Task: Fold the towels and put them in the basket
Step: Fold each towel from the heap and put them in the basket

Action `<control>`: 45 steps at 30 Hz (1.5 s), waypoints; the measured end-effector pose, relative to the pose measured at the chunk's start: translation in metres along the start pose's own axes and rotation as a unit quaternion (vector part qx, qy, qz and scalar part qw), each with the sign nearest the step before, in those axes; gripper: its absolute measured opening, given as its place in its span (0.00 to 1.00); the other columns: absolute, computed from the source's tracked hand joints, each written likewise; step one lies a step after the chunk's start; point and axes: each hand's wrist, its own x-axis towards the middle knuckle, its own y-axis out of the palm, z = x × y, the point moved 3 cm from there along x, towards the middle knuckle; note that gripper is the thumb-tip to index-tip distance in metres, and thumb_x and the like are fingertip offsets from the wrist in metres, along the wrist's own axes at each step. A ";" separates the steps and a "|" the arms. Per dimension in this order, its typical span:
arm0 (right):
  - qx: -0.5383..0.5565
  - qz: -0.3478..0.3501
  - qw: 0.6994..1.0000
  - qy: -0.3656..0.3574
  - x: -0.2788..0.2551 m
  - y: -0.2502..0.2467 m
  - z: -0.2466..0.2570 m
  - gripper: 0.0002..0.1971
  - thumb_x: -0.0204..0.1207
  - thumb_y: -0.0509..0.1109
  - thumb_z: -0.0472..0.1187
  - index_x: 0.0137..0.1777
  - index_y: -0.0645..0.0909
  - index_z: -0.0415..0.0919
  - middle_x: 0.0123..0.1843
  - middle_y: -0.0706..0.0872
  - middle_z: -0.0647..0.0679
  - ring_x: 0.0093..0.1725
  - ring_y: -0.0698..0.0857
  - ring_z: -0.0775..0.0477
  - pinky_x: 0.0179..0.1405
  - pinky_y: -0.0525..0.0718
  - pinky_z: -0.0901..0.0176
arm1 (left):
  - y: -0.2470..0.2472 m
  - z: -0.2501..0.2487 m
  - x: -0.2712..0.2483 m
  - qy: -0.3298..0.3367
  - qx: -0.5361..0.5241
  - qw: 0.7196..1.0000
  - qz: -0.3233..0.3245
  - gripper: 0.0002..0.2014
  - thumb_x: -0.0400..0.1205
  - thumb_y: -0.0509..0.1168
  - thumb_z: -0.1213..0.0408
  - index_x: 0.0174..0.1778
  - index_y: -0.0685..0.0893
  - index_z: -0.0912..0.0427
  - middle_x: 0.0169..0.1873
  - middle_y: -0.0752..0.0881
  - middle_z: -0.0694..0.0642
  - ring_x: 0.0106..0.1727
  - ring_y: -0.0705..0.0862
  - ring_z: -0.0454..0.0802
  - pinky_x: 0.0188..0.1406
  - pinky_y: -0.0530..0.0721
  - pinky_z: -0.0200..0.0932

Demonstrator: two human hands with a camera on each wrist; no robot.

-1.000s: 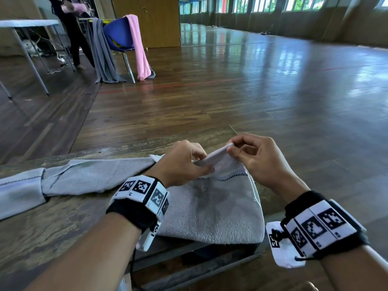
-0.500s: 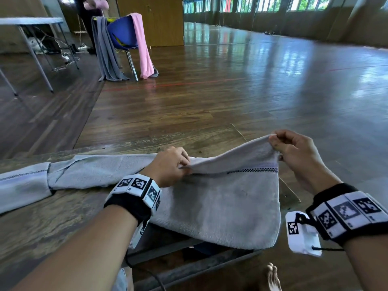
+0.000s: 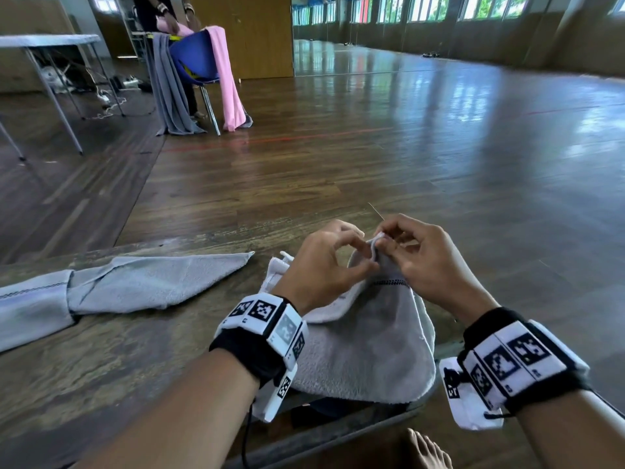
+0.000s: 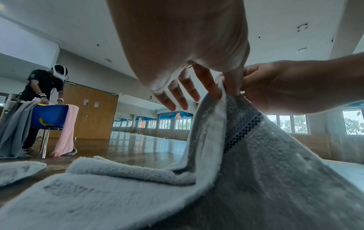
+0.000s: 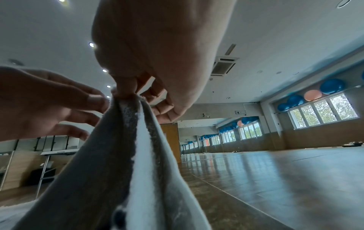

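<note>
Since half a second ago, both hands have come together again: the right hand (image 3: 427, 265) was holding the corner far out to the side, and now it meets the left hand (image 3: 318, 269) above the table (image 3: 101, 360). Both pinch the same raised corners of the grey towel (image 3: 368, 346) between thumb and forefinger; the other fingers are loosely spread. This towel is soft terry cloth with a woven checkered band near the edge, and it hangs from the pinch like a tent, its lower part draped over the near edge of the worn wooden table. A second towel (image 3: 142, 286), pale grey and folded to a pointed shape, lies flat to the left, apart from the first.
</note>
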 end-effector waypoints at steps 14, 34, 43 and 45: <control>0.060 -0.067 0.996 -0.029 0.000 -0.017 -0.008 0.04 0.79 0.74 0.39 0.46 0.87 0.49 0.40 0.88 0.60 0.42 0.84 0.57 0.45 0.84 0.66 | 0.010 0.014 0.006 -0.003 0.012 0.999 0.042 0.13 0.70 0.65 0.64 0.40 0.92 0.65 0.41 0.91 0.55 0.43 0.88 0.54 0.47 0.83 0.52; 0.056 -0.221 0.948 0.222 -0.005 -0.055 -0.073 0.06 0.79 0.78 0.43 0.40 0.87 0.50 0.37 0.86 0.58 0.30 0.80 0.64 0.29 0.76 0.77 | -0.063 0.077 -0.006 -0.122 0.118 0.985 -0.040 0.02 0.77 0.76 0.67 0.43 0.94 0.61 0.42 0.92 0.52 0.44 0.88 0.49 0.49 0.82 0.40; 0.048 -0.211 0.946 0.240 -0.007 -0.056 -0.068 0.06 0.78 0.78 0.43 0.40 0.87 0.50 0.38 0.88 0.52 0.33 0.81 0.53 0.42 0.84 0.53 | -0.075 0.067 -0.012 -0.056 0.153 0.986 -0.043 0.07 0.86 0.64 0.67 0.46 0.82 0.50 0.37 0.86 0.43 0.40 0.84 0.39 0.37 0.79 0.38; 0.042 -0.211 0.945 0.245 -0.008 -0.057 -0.070 0.06 0.79 0.78 0.42 0.40 0.87 0.50 0.37 0.88 0.52 0.32 0.81 0.53 0.39 0.83 0.53 | -0.077 0.069 -0.014 -0.055 0.151 0.986 -0.041 0.09 0.85 0.64 0.71 0.51 0.80 0.50 0.40 0.86 0.43 0.42 0.84 0.38 0.38 0.77 0.33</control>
